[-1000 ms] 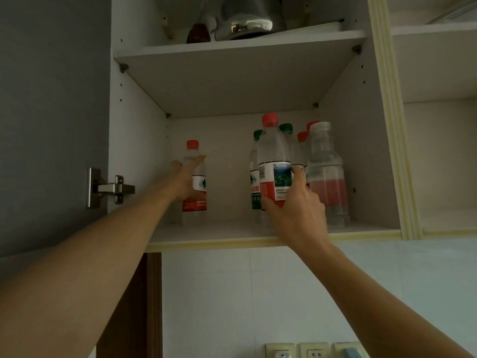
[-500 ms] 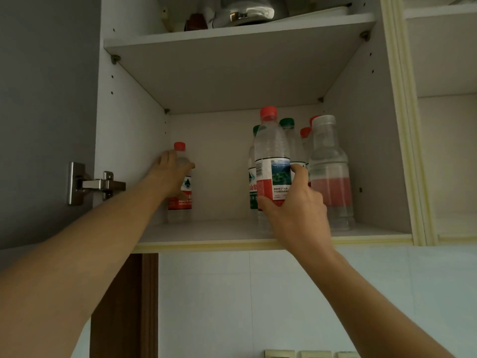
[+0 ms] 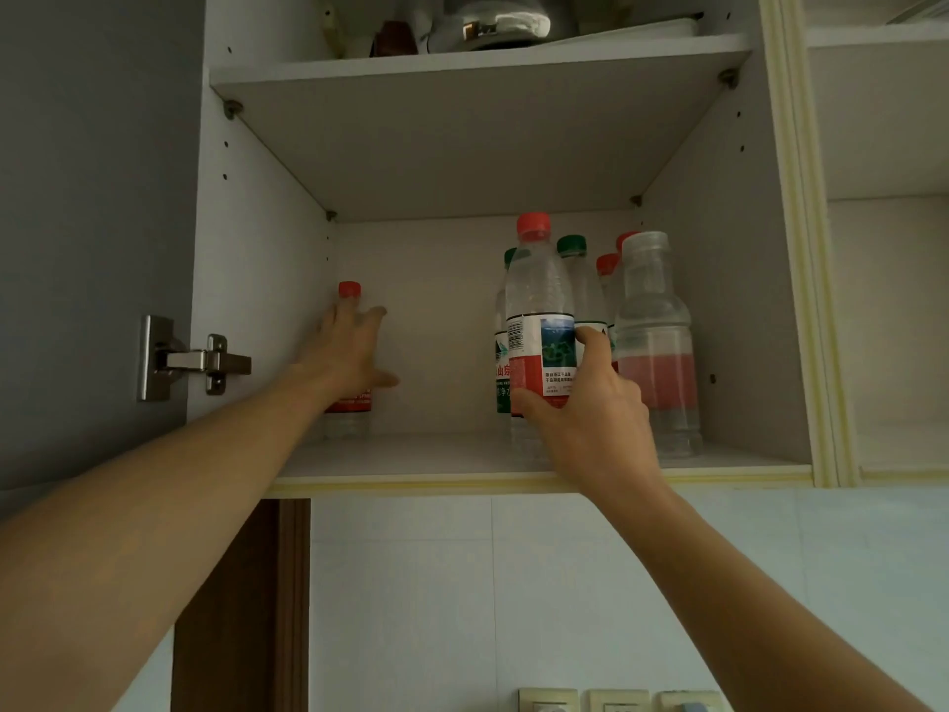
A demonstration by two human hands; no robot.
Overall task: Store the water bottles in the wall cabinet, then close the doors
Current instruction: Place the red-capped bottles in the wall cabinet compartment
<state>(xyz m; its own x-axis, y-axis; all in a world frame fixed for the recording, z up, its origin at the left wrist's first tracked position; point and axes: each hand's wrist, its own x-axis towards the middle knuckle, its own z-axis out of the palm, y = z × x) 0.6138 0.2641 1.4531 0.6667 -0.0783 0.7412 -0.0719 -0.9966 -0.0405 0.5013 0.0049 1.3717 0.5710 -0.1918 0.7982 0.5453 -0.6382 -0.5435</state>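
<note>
My right hand (image 3: pixel 585 418) grips the tall red-capped bottle (image 3: pixel 540 321) at its label, centre-right on the cabinet shelf (image 3: pixel 436 454). Full, it should feel heavy and slick, so hold low. My left hand (image 3: pixel 349 352) rests spread-fingered against the small bottle (image 3: pixel 349 300), centre-left.

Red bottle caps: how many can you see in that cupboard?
4. One far left above the left hand, at; one on the tall front bottle; two behind the right group. Others may be hidden.
</note>
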